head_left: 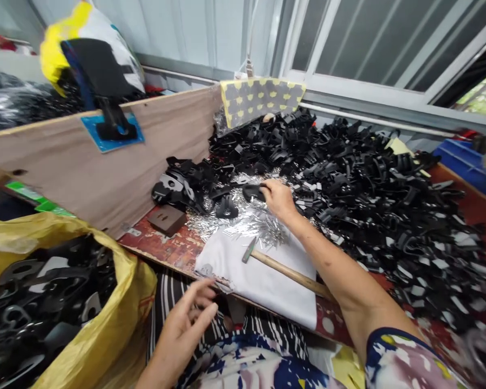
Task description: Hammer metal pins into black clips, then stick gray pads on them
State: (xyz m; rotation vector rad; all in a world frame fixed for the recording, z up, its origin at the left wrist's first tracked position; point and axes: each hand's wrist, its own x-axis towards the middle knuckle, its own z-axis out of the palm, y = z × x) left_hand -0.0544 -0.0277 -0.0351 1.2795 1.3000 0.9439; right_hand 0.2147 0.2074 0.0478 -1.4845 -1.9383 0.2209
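Observation:
My right hand [280,199] reaches over a pile of thin silvery metal pins [263,224], its fingers closed on the edge of a black plastic part [252,192]. My left hand [188,320] hovers over my lap by the table's front edge, holding nothing, fingers loosely curled and apart. Between the hands, a small hammer [285,268] with a wooden handle lies on a folded white cloth [227,265]. My right forearm passes over the end of its handle. A brown block with slots [167,220] sits left of the pins.
Heaped black plastic parts [348,178] cover the back and right of the red table [178,246]. A wooden board [162,129] walls off its left side. A yellow sack [133,281] full of black parts stands at lower left. A blue crate [461,162] is at far right.

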